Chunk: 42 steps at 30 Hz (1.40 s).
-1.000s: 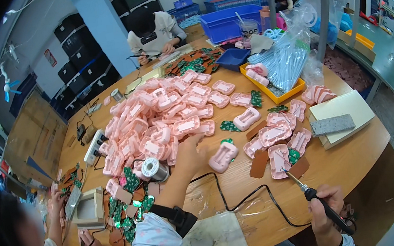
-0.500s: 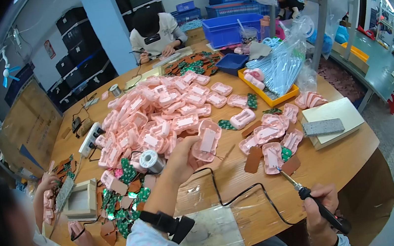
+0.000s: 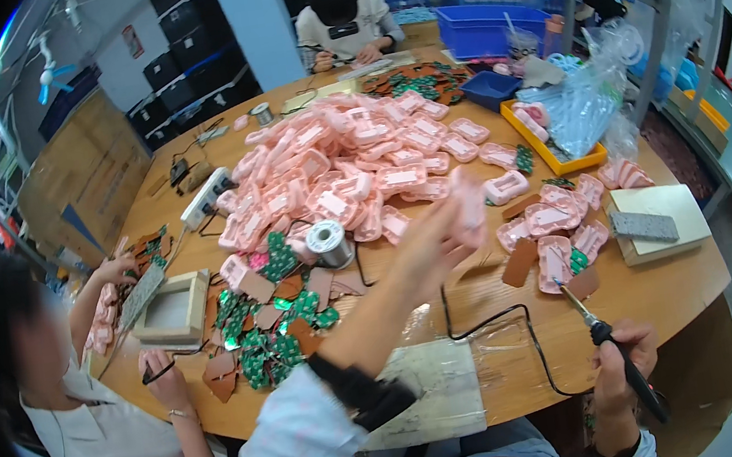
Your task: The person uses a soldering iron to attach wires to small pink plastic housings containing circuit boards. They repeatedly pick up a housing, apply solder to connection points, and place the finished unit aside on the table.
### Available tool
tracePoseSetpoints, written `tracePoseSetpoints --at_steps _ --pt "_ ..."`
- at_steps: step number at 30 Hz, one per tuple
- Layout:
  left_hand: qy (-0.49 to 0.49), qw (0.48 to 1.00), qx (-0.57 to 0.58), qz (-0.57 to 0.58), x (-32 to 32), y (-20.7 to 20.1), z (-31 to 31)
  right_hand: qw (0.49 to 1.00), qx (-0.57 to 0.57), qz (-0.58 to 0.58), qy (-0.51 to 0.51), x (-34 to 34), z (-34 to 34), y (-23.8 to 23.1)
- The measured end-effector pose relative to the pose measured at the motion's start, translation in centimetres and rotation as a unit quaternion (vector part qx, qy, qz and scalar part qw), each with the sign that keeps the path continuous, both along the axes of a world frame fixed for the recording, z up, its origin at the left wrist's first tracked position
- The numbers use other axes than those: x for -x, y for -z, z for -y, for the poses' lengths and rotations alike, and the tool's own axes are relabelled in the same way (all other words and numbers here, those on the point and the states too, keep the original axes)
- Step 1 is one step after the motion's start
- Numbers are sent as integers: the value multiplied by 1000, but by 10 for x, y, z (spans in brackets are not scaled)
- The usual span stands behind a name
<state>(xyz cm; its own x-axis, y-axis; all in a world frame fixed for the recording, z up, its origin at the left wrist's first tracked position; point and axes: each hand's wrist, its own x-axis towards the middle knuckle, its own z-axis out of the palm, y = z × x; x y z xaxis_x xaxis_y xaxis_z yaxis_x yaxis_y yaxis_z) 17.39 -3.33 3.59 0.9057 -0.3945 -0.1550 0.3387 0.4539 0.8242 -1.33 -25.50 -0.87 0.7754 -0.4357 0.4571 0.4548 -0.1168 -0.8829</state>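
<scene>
My left hand [image 3: 429, 252] grips a pink plastic shell [image 3: 469, 206], raised over the middle of the table and smeared by motion. My right hand [image 3: 623, 366] is closed around the black handle of a soldering iron [image 3: 602, 333]. The iron's tip reaches down to a pink shell [image 3: 554, 261] lying at the right, though I cannot tell if it touches. Beside that shell lie a green circuit board [image 3: 578, 260] and a brown board piece [image 3: 519, 262]. Several more pink shells [image 3: 555, 214] lie just behind.
A large heap of pink shells [image 3: 337, 149] fills the table's middle. A solder spool [image 3: 329, 243] stands before it, near loose green boards [image 3: 271, 361]. A grey block [image 3: 643, 226] rests on a pale pad at right. The iron's cord [image 3: 533, 336] crosses the tabletop. Co-workers sit left and opposite.
My left hand has carried its pink shell to the right and higher. The view has shifted left. My right hand still holds the soldering iron at about the same shell.
</scene>
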Motion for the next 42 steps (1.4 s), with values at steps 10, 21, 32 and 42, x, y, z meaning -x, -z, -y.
tracePoseSetpoints --at_steps 10,21,32,42 --pt "-225 583 -730 277 -75 16 -62 1000 -2 -27 8 -2 10 0" --pt "-160 526 -803 230 -123 14 -160 999 -4 -48 -20 -17 5 0" --pt "31 934 -338 -113 154 3 -81 996 65 -20 -54 -20 2 4" --pt "-37 684 -641 347 218 19 -86 985 98 -12 -138 -14 -18 2"
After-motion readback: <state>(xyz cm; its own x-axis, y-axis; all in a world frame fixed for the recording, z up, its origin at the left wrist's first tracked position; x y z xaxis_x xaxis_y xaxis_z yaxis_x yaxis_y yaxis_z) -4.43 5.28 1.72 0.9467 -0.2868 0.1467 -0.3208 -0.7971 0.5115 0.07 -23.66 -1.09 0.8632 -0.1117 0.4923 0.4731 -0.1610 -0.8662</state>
